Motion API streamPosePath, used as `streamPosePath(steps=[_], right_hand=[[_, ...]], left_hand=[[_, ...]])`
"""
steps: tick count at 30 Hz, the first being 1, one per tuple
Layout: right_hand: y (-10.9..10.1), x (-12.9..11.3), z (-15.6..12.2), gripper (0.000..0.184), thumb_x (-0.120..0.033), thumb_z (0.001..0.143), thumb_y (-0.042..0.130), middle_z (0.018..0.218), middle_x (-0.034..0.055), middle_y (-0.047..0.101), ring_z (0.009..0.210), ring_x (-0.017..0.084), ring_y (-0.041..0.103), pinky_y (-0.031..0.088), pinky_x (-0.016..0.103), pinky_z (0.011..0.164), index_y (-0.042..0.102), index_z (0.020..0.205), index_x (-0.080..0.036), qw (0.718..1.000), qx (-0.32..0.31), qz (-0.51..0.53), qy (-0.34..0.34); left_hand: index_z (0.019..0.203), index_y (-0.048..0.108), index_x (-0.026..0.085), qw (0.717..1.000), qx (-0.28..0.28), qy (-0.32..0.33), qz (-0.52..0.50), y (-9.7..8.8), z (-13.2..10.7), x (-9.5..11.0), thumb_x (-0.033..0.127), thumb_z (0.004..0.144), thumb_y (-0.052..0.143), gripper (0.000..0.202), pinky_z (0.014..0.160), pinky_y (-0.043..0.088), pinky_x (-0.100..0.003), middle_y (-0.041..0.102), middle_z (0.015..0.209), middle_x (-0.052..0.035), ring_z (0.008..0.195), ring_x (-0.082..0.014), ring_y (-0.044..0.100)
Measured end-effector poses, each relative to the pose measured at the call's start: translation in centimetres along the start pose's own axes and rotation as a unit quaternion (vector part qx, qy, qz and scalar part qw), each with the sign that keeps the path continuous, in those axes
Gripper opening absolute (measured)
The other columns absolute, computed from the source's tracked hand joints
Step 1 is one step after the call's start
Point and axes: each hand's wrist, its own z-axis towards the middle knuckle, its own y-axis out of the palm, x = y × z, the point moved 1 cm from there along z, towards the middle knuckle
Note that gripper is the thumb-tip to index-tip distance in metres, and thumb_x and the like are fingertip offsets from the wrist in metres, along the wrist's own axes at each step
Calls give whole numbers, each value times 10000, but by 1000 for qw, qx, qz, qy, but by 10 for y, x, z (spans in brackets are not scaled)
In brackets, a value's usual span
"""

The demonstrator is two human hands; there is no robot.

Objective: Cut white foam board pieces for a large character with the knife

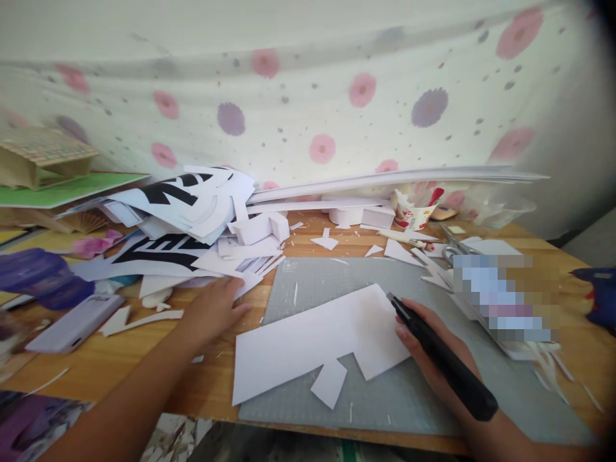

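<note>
My right hand (447, 362) is wrapped round a black utility knife (440, 356), its tip pointing up and left by the corner of a white board piece (317, 337). That piece lies slanted on a grey cutting mat (289, 289) and has a notch in its lower edge. A small white offcut (330, 383) rests at the notch. Over to the left, my left hand (216, 311) reaches to the edge of a heap of white board scraps (245, 263). Its thumb is apart from the fingers, and nothing shows between them.
Behind the scraps lie sheets with black print (180, 192). A phone (77, 324) is at left. A paper cup (414, 208) and scissors (455, 247) are at the back right. Long white strips (385, 183) run along the flowered curtain (308, 115). Small offcuts litter the wooden table (308, 224).
</note>
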Motion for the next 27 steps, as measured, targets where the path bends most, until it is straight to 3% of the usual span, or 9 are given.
streamPosePath(steps=[5,8,11,19,27], right_hand=[[2,3,-2,449,-506,889,610,1170,56,764,1044,296,740,625,394,873,619,1270,-268,1000,1,-4,12],[4,4,-2,452,-513,872,630,1143,47,775,1028,299,746,633,389,846,629,1262,-284,1000,8,4,14],[7,1,-2,431,-541,863,624,1113,42,782,1001,312,752,635,418,837,644,1226,-310,999,32,25,26],[11,-4,-4,423,-577,845,620,1035,39,796,961,336,760,642,464,790,650,1195,-342,996,58,63,41],[11,-4,-3,451,-573,839,627,1034,56,795,948,329,761,640,427,781,654,1190,-292,996,49,67,34]], left_hand=[[1362,526,167,999,27,-31,34,-4,24,33,377,968,518,447,971,438,-506,631,1250,-144,1171,-335,558],[1274,579,174,997,33,-37,51,-6,32,42,371,966,575,366,959,471,-500,641,1192,-96,1123,-277,596],[1160,629,162,997,34,-31,56,-4,35,43,360,962,600,282,935,507,-486,647,1168,-84,1081,-252,620],[1130,641,174,999,10,50,-11,1,25,29,319,925,644,251,949,491,-447,627,1201,-78,1111,-242,595],[1203,614,163,999,51,-13,5,2,38,44,403,957,600,344,976,488,-510,640,1214,-97,1123,-265,611]])
